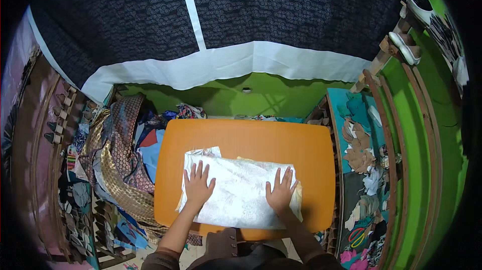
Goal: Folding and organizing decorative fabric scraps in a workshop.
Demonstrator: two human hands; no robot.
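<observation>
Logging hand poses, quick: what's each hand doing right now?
Left hand: open, flat on the pale sheet.
Right hand: open, flat near its right edge.

0 legible texts, labels, brands, numbers or signs in view. Dark curtain (281, 14): printed swirls, no readable lettering. White sheet (236, 192) on orange table (251, 138): faint mottling under glare, nothing readable. Scraps (359, 154) at right: too small to tell.

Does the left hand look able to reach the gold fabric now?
Probably yes: the left hand lies on the white sheet, and past its edge only bare tabletop shows before the gold fabric, though depth is unclear.
</observation>
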